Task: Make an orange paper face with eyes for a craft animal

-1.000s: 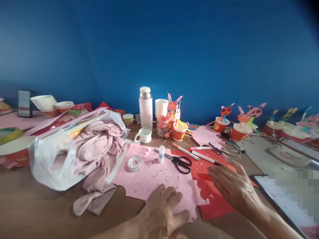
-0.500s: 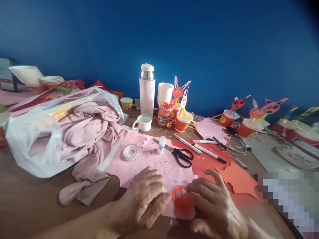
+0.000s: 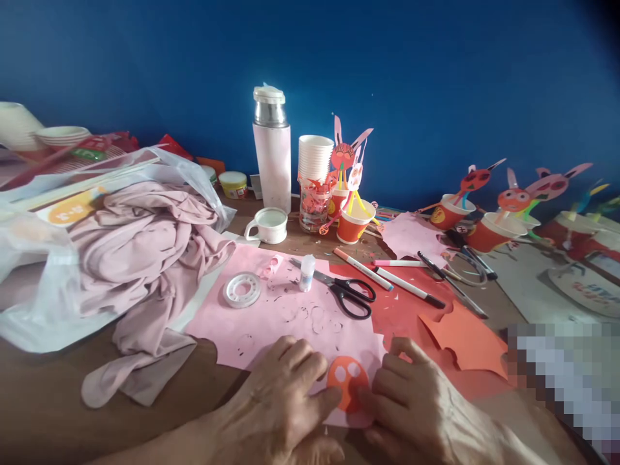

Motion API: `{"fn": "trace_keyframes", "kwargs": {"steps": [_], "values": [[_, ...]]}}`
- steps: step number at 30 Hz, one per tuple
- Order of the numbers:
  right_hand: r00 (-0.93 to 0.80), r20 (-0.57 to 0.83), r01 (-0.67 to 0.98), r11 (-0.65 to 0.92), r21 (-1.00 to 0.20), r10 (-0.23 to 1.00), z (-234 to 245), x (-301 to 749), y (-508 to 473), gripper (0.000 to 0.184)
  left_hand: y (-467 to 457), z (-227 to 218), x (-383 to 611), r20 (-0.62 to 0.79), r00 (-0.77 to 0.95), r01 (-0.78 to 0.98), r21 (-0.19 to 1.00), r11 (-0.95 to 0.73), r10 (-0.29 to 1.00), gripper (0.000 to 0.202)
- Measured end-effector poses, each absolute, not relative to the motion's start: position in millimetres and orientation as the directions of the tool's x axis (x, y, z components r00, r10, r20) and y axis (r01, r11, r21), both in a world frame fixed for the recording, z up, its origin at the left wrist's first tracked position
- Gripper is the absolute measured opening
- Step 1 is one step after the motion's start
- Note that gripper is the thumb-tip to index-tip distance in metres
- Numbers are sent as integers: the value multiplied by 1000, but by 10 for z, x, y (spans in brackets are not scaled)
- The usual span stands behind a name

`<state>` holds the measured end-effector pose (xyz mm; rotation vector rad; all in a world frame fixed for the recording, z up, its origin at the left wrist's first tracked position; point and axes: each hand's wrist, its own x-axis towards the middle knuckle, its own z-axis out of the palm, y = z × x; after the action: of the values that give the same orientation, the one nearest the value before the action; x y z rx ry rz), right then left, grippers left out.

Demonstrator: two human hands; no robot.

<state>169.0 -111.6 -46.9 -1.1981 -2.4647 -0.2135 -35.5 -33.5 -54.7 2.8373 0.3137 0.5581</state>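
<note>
Two bare hands are meeting over a small orange oval paper cut-out with two round white spots [image 3: 346, 382], which is lying flat on a pink sheet of paper [image 3: 271, 316] close to the near edge of a brown wooden table [image 3: 48, 400]. The left hand [image 3: 276, 407] is resting knuckles up, with a fingertip touching the cut-out's left edge. The right hand [image 3: 416, 407] is touching its right edge with curled fingertips. Neither hand is closed around anything; the fingers are lying loose and are only pressing on the paper.

The step in hand seems to be settling or pressing the cut-out down on the pink sheet. Judging by how thin it looks, any next move is calling for light, even fingertip pressure so that the piece neither creases nor slides.

Farther toward the middle of the table, black-handled scissors [image 3: 346, 294], a small clear glue bottle [image 3: 307, 272] and a roll of clear tape [image 3: 242, 289] are lying on the same pink sheet. A red paper sheet [image 3: 402, 313] and an orange paper scrap [image 3: 465, 339] are lying to the right. Crumpled pale pink cloth [image 3: 145, 258] is spilling toward the left edge. Along the far edge, a tall white flask [image 3: 271, 152], stacked white paper cups [image 3: 314, 158] and red paper cups with rabbit figures [image 3: 356, 219] are standing.
</note>
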Motion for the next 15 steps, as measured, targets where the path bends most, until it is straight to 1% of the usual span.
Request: {"fn": "trace_keyframes", "kwargs": {"steps": [3,7,9,11,12,15], "values": [[-545,418,791,611,-33,727,-476,1691,-1113,19,-329,-548,-347,342,905,182,230,-956,254,33],[-555,443,773,633,-37,704,-435,1706,-1129,21,-323,-528,-347,323,913,183,218,-959,248,33],[-556,425,776,629,-42,714,-439,1709,-1125,22,-317,-538,-347,320,916,182,206,-961,242,32],[-562,427,772,635,-37,709,-481,1719,-1108,27,-309,-569,-345,330,915,177,192,-965,233,31],[-567,456,761,648,-28,686,-514,1730,-1097,31,-304,-591,-342,343,911,173,183,-968,228,31],[-556,611,715,700,6,563,-615,1796,-1066,41,-281,-654,-332,386,897,165,156,-974,214,30]]}}
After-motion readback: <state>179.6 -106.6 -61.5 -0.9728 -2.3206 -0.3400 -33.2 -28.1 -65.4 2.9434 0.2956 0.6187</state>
